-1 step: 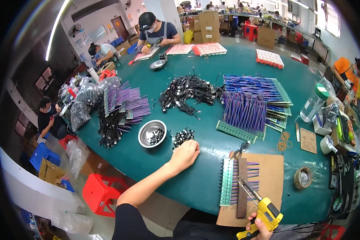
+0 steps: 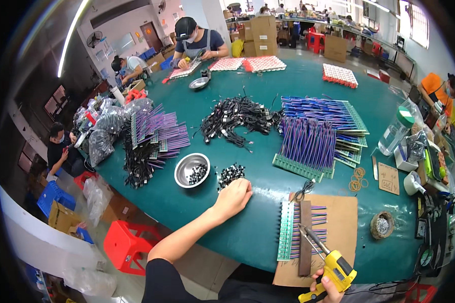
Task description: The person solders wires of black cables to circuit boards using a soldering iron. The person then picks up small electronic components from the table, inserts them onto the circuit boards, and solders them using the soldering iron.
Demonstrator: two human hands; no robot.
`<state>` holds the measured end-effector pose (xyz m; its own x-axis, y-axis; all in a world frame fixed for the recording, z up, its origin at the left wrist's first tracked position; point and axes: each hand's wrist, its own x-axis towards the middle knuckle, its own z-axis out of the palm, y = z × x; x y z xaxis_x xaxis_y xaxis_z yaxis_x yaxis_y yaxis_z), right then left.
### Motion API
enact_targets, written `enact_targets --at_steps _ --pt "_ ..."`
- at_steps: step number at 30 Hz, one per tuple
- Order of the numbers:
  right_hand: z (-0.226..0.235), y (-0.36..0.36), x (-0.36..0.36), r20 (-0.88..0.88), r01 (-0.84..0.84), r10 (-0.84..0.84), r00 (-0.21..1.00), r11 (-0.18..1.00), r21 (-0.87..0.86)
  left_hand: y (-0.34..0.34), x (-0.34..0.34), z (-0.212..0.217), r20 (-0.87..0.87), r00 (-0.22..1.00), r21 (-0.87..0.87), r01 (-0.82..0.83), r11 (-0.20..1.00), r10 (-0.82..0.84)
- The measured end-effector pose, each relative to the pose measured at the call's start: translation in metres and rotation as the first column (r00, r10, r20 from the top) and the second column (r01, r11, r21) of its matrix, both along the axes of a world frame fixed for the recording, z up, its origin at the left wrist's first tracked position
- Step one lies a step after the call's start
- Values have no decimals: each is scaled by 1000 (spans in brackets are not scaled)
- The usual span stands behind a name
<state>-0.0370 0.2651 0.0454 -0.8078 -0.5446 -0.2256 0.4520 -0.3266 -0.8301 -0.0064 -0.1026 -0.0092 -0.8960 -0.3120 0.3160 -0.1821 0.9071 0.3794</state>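
My left hand (image 2: 233, 198) lies on the green table with its fingers curled closed, at the near edge of a pile of small black-and-white parts (image 2: 231, 173). Whatever its fingertips hold is hidden. Beside the pile stands a metal bowl (image 2: 178, 174) with more such parts inside. In my right hand (image 2: 329, 289) is a yellow soldering gun (image 2: 338, 271), its tip over a brown bar (image 2: 305, 252). Under that bar run purple, blue and dark wires (image 2: 318, 220) from a green circuit board panel (image 2: 286, 230) on a sheet of cardboard (image 2: 343, 217). A black coiled cable (image 2: 304, 189) lies at the panel's far end.
Wired board panels (image 2: 308, 144) are stacked at the right, black cables (image 2: 237, 116) heaped in the middle. Bundles of purple wires (image 2: 162, 129) lie left. Rubber bands (image 2: 358, 180), a small round pot (image 2: 381, 225) and a bottle (image 2: 395, 132) stand right. A co-worker (image 2: 199, 40) sits opposite.
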Motion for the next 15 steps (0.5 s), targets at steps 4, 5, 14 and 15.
enact_targets --at_steps 4,5,14,15 --pt "1 0 -4 38 -30 28 999 997 72 6 0 9 32 999 350 -9 937 -2" --pt "1 0 -4 36 -27 25 999 997 75 6 2 12 83 996 462 -14 887 -27" --pt "-9 10 5 -14 -93 94 995 993 66 48 21 8 56 974 962 6 272 -218" --pt "-11 8 6 6 -65 65 998 995 77 51 22 8 39 971 974 15 226 -234"
